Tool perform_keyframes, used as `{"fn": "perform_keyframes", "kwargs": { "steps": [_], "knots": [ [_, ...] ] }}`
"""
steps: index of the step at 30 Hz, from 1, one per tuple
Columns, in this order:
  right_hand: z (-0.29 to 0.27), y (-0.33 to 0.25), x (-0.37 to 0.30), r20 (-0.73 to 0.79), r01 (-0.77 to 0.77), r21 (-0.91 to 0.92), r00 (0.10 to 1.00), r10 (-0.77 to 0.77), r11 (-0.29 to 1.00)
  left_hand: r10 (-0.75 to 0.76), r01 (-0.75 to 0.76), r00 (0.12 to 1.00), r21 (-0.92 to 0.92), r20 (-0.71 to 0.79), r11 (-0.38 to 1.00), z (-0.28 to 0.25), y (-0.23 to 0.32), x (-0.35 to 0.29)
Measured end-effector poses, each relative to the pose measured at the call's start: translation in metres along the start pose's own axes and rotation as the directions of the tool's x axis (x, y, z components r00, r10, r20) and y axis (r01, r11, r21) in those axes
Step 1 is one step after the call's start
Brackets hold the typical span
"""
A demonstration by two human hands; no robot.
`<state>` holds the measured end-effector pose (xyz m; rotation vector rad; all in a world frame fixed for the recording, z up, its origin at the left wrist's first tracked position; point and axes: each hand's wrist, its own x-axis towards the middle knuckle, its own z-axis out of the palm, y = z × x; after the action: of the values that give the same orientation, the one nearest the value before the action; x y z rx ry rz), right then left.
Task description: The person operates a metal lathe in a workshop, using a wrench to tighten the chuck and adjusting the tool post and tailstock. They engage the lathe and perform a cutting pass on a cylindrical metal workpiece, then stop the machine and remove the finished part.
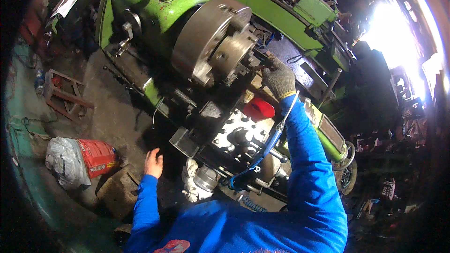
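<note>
My right hand (280, 78), in a grey knit glove, reaches out to the end of a round metal workpiece (229, 56) clamped in the big lathe chuck (199, 42). Its fingers are closed by a small dark piece beside the workpiece, too unclear to name. Bare and held low on the left, my left hand (153, 163) has loosely bent fingers, with nothing in it. Under my right forearm lies a blue air blow gun (274, 141) with a thin nozzle, next to the bolted tool post (240, 133). A red plastic container (258, 109) sits just behind the tool post.
The green lathe headstock (159, 14) carries loose tools on top. Near my body, a white rag (190, 180) hangs beside a metal cylinder (206, 178). To the left are a red and white sack (82, 161), a wooden block (121, 189) and a rusty metal frame (69, 96).
</note>
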<state>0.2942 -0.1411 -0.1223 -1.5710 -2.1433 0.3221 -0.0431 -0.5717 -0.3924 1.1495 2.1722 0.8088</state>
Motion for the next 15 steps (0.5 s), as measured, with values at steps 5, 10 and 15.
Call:
{"fn": "perform_keyframes", "kwargs": {
  "steps": [5, 10, 15],
  "knots": [
    [0.022, 0.006, 0.026, 0.017, 0.051, -0.049, 0.999, -0.05, 0.997, -0.315, 0.302, 0.946, 0.142, 0.073, 0.943, -0.004, -0.118, -0.065],
    [0.026, 0.006, 0.014, 0.03, -0.014, -0.008, 0.999, 0.014, 1.0, -0.566, 0.51, 0.809, 0.29, 0.158, 0.81, -0.022, -0.115, -0.1],
    [0.032, 0.019, 0.007, 0.017, 0.042, 0.044, 0.999, -0.042, 0.998, -0.542, 0.479, 0.815, 0.288, 0.205, 0.829, 0.0, -0.141, -0.102]
  ]
}}
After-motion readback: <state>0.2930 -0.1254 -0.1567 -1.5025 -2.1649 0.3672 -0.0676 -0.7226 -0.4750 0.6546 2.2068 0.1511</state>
